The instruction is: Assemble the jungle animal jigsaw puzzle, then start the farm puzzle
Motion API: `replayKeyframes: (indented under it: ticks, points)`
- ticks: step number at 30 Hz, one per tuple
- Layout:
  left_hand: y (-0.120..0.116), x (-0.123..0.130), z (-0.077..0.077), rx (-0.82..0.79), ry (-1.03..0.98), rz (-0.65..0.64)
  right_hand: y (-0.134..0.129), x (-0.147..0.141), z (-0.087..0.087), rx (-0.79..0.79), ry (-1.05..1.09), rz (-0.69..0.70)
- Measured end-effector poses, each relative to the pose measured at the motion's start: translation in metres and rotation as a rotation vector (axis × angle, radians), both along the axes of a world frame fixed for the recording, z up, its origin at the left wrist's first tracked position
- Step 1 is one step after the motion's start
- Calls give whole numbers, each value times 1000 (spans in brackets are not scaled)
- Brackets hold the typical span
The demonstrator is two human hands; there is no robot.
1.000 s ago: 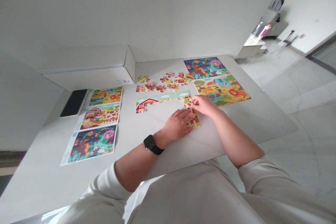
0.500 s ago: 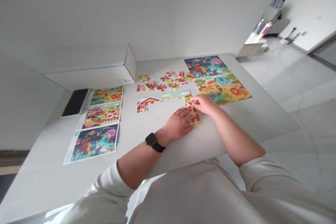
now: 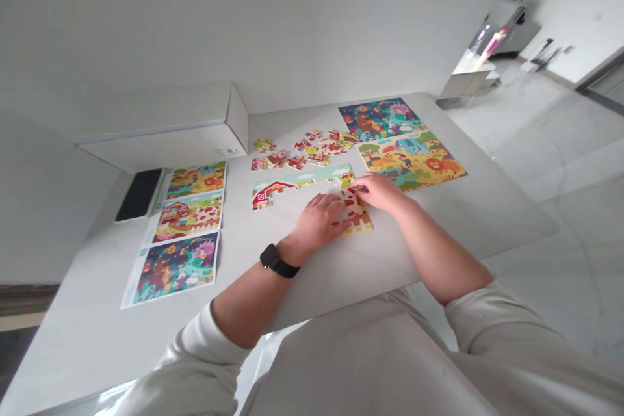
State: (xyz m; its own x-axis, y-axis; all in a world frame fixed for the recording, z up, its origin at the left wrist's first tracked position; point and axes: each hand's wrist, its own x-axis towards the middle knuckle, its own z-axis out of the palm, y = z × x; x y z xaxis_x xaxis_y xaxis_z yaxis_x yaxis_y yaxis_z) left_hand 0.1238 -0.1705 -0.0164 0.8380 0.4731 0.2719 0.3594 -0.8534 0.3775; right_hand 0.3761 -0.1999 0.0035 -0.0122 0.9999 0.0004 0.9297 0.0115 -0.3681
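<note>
A partly joined farm puzzle [image 3: 358, 211] lies on the table, with a red barn section [image 3: 267, 194] at its left, a pale sky strip [image 3: 312, 175] along the top and a brown-spotted cow part on the right. My left hand [image 3: 319, 221], a black watch at the wrist, rests with fingers spread against the left side of the cow part. At the puzzle's upper right edge, my right hand [image 3: 380, 190] has its fingers pinched on a puzzle piece, mostly covered by the fingertips. Loose puzzle pieces [image 3: 319, 148] lie in a heap beyond the sky strip.
Two finished puzzles, a dark night one [image 3: 383, 118] and a yellow savanna one [image 3: 414, 159], lie at the right back. Leftward are a sheet of printed pictures [image 3: 188, 221], a dark-screened phone [image 3: 140, 195] and a white box [image 3: 166, 140] against the wall.
My left hand has slid left and drawn back a little, uncovering more of the cow part. My right hand stays at the puzzle's upper right edge. The whole view has shifted slightly.
</note>
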Motion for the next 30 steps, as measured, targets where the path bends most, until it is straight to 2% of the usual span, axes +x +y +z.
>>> replayKeyframes:
  ticks: [7, 11, 24, 30]
  points:
    - [-4, 2, -8, -30, 30, -44, -1, -2, 3, -21, -5, 18]
    - [-4, 2, -11, -42, 46, -35, -1, 0, 2, 36, 12, 25]
    - [-2, 2, -6, -60, 50, -63, 2, 3, -5, 21, 63, 22]
    - [-3, 1, -1, -17, 60, -41, 2, 3, -4, 31, 69, 21]
